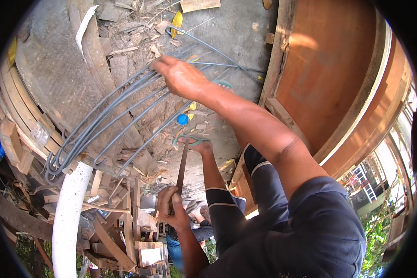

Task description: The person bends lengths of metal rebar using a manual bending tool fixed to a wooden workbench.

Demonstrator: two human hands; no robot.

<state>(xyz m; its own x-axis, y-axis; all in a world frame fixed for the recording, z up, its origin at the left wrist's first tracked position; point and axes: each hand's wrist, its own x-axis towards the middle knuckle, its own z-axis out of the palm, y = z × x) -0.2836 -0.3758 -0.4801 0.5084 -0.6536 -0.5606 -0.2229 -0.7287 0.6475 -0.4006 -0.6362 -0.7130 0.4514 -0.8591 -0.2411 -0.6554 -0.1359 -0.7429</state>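
Several thin grey steel rods (107,110) with hooked ends fan out across the ground, their hooks bunched at the left. My right hand (178,76) reaches over their far part, fingers curled down on the rods; the fingertips are partly hidden and slightly blurred. Closer to me, my left hand (171,208) is closed around a long, flat, rusty brown bar (183,164) that points away toward my sandalled foot (192,142). Another bent rod (208,45) with a hooked end lies beyond my right hand.
A wooden panel form (331,69) stands along the right. A white pipe (70,222) rises at the lower left beside piled timber (120,241). A blue round cap (182,119), leaves and wood scraps litter the ground. Another person's jeans (175,252) show at the bottom.
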